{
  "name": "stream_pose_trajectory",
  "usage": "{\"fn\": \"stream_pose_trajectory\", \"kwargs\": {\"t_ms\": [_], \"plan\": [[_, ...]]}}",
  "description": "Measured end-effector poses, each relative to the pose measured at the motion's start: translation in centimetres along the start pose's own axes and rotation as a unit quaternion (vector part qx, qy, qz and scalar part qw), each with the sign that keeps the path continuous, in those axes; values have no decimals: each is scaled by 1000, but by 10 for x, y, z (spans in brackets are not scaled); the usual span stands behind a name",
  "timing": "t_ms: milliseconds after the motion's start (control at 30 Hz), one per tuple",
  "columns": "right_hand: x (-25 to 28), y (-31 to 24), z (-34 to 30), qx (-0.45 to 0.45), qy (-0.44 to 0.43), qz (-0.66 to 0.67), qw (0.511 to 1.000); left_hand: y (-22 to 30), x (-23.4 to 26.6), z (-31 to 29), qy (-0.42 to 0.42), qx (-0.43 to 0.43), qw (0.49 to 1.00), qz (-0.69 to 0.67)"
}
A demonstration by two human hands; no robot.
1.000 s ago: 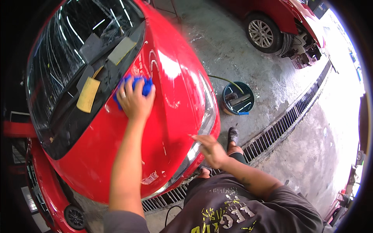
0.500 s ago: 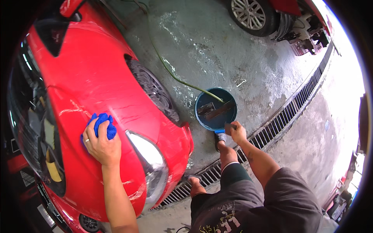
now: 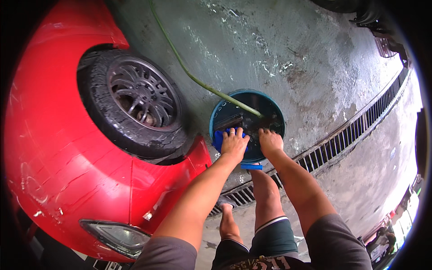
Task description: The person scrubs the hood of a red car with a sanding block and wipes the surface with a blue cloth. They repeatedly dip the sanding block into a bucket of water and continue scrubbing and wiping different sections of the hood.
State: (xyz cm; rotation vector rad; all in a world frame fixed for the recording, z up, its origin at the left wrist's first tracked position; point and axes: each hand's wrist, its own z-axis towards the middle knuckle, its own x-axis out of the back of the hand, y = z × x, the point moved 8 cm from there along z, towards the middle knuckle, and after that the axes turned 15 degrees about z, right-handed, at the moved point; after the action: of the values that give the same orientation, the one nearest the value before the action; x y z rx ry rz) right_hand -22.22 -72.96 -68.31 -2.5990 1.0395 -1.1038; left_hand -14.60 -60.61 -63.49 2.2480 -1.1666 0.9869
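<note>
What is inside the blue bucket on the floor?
The bucket holds dark water, a green hose end, and a dark object. Both hands dip in; the bottom is hidden.

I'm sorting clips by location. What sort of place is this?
Probably an outdoor car-wash bay or garage forecourt: wet concrete floor with a long drain grate, a red car, and a green hose feeding a blue bucket, where the left hand holds a blue wash mitt.

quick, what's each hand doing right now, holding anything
Left hand: closed on the blue wash mitt at the rim of the blue bucket.
Right hand: in the bucket, fingers hidden; cannot tell whether it holds anything.
</note>
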Motion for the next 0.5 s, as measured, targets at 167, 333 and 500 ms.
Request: {"fn": "stream_pose_trajectory", "kwargs": {"t_ms": [167, 333, 500], "plan": [[-19, 9, 16, -31, -83, -15, 996, 2, -34, 7, 22, -10, 999, 44], [24, -11, -6, -5, 28, 148, 989, -24, -30, 10, -118, 68, 990, -40], [97, 31, -65, 2, 183, 324, 928, -31, 73, -46, 86, 52, 987, -125]]}}
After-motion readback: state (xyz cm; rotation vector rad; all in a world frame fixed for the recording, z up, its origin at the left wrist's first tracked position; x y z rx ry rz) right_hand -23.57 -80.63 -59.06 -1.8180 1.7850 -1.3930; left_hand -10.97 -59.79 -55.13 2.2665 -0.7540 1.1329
